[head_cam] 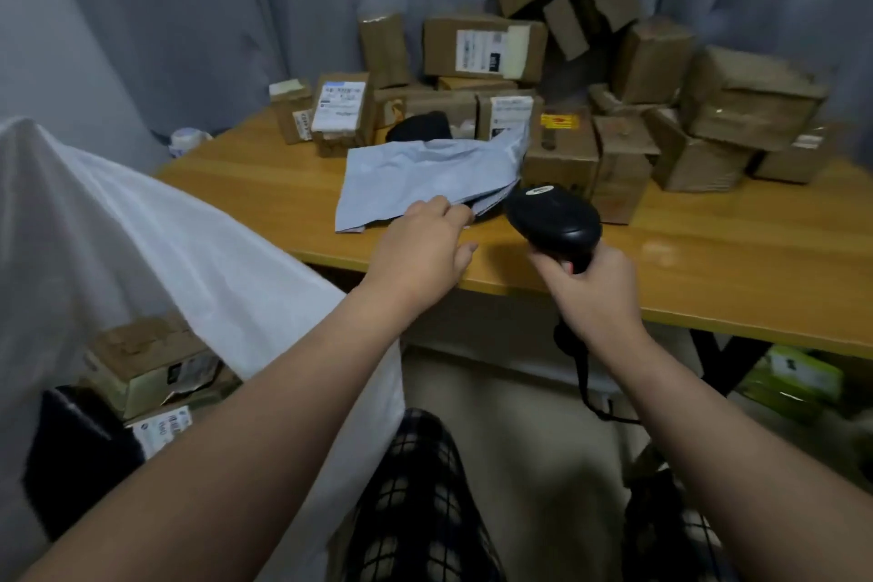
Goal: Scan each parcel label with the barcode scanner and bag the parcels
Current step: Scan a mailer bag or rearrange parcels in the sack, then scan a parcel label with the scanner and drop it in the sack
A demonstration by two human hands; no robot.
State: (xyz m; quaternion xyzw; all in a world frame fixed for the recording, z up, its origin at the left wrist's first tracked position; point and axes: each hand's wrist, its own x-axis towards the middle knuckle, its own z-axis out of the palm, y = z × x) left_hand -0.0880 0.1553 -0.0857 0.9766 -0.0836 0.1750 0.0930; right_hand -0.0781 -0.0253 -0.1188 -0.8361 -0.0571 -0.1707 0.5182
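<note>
A grey plastic mailer parcel lies flat on the wooden table. My left hand rests at the mailer's near edge, its fingertips touching or curling on that edge; whether it grips I cannot tell. My right hand holds the black barcode scanner by its handle, head pointing toward the mailer. A large white sack hangs open at my left, with several boxed parcels inside it.
Many brown cardboard parcels are stacked along the back and right of the table against a grey curtain. A tape roll sits at the table's far left corner. The scanner's cable hangs below the table edge. Green packaging lies under the table at right.
</note>
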